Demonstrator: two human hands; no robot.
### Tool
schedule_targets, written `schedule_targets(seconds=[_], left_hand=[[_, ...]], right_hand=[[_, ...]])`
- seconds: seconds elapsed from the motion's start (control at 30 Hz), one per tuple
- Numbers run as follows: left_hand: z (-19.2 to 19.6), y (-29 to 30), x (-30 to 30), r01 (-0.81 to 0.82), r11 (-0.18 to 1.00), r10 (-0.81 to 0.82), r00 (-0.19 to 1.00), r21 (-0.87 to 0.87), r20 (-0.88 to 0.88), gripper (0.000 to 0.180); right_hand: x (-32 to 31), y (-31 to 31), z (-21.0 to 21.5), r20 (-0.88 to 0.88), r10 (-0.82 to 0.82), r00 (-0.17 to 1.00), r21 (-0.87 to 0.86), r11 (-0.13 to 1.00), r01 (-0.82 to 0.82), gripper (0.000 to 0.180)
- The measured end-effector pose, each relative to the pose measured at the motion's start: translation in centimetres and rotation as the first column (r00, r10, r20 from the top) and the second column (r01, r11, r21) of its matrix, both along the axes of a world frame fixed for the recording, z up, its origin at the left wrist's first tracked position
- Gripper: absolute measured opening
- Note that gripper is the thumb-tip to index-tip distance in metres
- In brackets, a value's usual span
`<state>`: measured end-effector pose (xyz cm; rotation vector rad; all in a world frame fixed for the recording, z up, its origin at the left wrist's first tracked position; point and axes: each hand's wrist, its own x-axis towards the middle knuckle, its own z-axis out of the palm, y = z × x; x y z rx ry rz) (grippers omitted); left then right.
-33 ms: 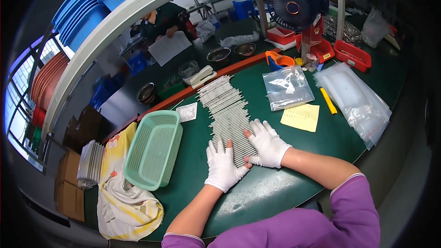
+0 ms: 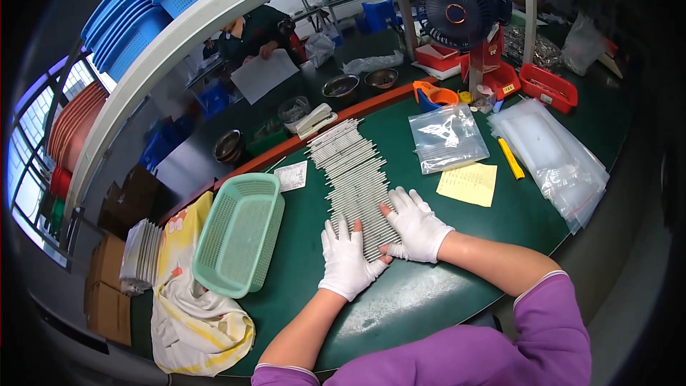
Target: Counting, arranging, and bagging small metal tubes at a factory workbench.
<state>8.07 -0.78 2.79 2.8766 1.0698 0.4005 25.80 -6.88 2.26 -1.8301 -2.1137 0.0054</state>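
Observation:
A long row of thin grey rods [image 2: 354,168] lies side by side on the green table [image 2: 429,300], running from the far edge toward me. Both my hands wear white gloves. My left hand [image 2: 349,261] rests flat on the near-left end of the row, fingers spread. My right hand [image 2: 416,227] lies flat on the near-right end, fingers apart, thumb against the last rods. The rods under my palms are hidden.
A green mesh basket [image 2: 239,232] stands to the left, beside a patterned cloth [image 2: 193,314]. On the right lie a zip bag [image 2: 446,136], a yellow note [image 2: 468,184], a yellow pen-like tool [image 2: 510,158] and clear bags [image 2: 554,154]. A fan [image 2: 457,11] and red trays [image 2: 547,86] stand behind. Another person [image 2: 250,28] works opposite.

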Motion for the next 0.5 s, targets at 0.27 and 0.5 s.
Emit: schedule_targets(seconds=[0.27,0.5], left_hand=[[-0.2,0.26,0.07,-0.009,1.0,0.009,1.0,0.003,-0.009,0.09],[-0.24,0.06,-0.06,-0.016,1.0,0.016,1.0,-0.004,-0.006,0.089]], right_hand=[[0.16,0.24,-0.08,0.021,-0.015,1.0,0.003,1.0,0.014,0.081],[0.15,0.15,0.08,0.018,-0.012,1.0,0.009,1.0,0.012,0.078]])
